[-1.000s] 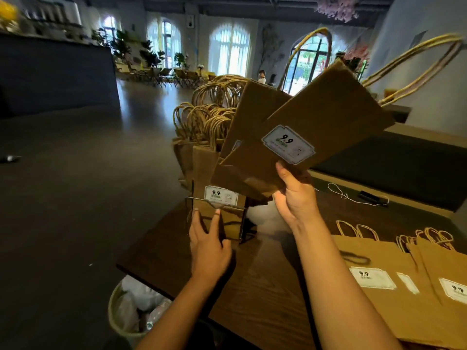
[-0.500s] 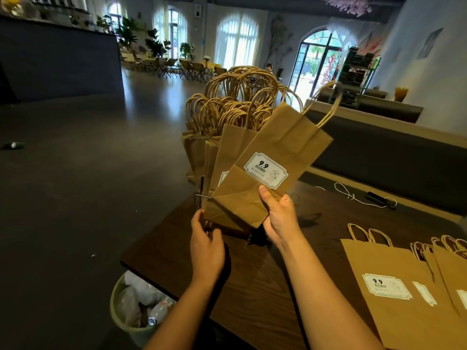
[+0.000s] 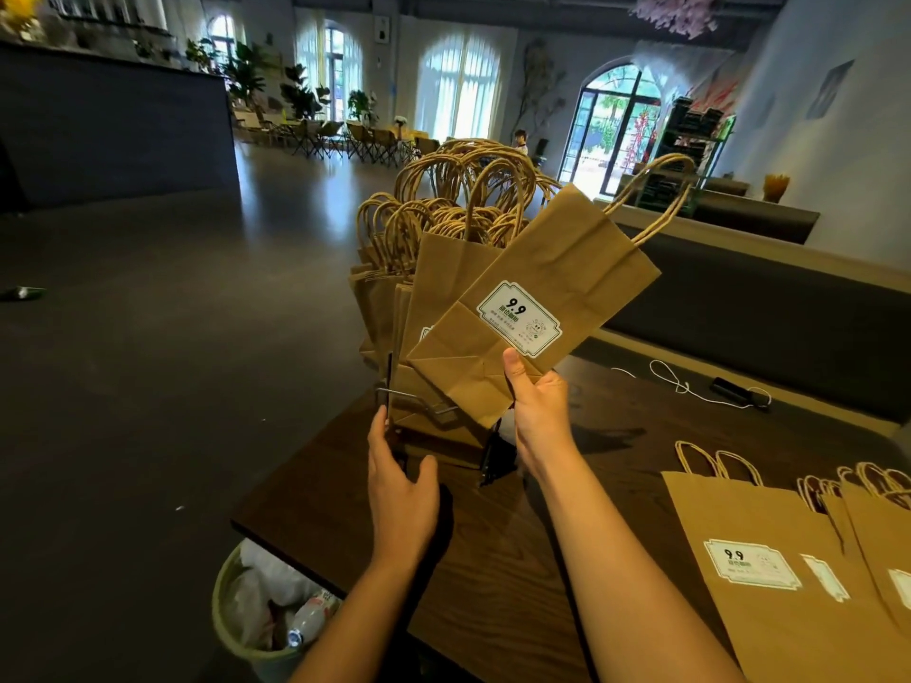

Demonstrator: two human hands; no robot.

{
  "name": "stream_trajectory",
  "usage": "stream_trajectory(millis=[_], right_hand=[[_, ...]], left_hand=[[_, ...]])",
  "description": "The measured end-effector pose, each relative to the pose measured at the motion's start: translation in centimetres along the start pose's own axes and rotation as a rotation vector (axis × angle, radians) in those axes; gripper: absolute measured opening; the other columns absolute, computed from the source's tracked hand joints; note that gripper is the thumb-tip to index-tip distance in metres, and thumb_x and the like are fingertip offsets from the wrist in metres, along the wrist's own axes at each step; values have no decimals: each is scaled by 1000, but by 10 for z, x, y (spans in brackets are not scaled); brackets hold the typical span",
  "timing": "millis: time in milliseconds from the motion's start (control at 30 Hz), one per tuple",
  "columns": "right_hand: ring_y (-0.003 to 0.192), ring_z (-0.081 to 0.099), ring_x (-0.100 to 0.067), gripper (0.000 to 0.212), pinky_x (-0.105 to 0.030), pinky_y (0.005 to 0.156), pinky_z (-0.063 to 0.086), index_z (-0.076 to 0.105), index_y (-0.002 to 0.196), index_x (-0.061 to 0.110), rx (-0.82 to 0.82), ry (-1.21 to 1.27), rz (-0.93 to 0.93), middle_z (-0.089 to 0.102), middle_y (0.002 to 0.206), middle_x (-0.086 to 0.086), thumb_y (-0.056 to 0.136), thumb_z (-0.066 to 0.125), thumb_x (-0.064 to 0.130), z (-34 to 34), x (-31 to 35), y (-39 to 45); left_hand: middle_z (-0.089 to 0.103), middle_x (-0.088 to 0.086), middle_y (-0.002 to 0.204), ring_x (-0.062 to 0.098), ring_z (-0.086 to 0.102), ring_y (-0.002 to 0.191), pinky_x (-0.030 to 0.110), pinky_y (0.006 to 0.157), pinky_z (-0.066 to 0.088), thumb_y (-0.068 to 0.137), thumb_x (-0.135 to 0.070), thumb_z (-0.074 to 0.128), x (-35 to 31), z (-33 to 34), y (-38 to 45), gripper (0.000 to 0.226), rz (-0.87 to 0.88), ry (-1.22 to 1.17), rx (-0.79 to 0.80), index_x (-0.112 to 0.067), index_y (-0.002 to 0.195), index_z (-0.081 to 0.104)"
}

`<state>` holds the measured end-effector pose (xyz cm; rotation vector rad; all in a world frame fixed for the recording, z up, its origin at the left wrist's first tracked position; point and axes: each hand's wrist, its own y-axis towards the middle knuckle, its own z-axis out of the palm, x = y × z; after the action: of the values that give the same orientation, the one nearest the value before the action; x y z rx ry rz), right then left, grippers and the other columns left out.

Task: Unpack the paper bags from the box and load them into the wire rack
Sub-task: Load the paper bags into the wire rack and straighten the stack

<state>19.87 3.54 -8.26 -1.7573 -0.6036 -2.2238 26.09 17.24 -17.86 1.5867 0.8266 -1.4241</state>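
Note:
My right hand [image 3: 537,411] pinches the bottom corner of a flat brown paper bag [image 3: 552,288] with a white "9.9" label, held tilted with its handles up to the right. Its lower edge sits over the front of the wire rack [image 3: 389,391], which stands at the table's far left corner, packed with several upright brown bags [image 3: 434,268]. My left hand [image 3: 402,490] rests at the rack's front base, fingers relaxed and thumb spread. Several more flat bags [image 3: 769,544] lie on the table at the right. No box is in view.
The dark wooden table [image 3: 493,559] ends just left of the rack. A waste bin [image 3: 246,633] with rubbish stands on the floor below that corner. A white cord and black device [image 3: 734,391] lie at the table's far side, before a dark bench.
The held bag came down from high at the right toward the rack's front. My left hand slid from the front bag's label down to the rack's base.

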Motion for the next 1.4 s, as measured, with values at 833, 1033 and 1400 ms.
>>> stream_trajectory(millis=[833,1033,1400], right_hand=[[89,73,-16,34,-39,79,62,69,118,14,72,-430,-91,75,110,0,91,73,34,-17,10,8],[66,67,-17,36,-29,64,52,67,74,8,4,-429,-46,68,68,-4,89,73,41,-18,22,6],[53,61,-11,21,-27,58,51,66,77,21,240,-568,1,67,62,1,91,73,34,-20,5,2]], left_hand=[[47,-11,147,4,46,135,43,115,43,91,-8,66,1,-1,-1,67,9,-40,4,-38,146,42],[42,-11,151,4,44,136,39,115,41,91,-8,65,2,-1,1,61,26,-15,23,-39,140,46],[28,-11,161,11,31,147,39,122,31,93,-11,62,0,0,0,61,18,117,15,-29,148,45]])
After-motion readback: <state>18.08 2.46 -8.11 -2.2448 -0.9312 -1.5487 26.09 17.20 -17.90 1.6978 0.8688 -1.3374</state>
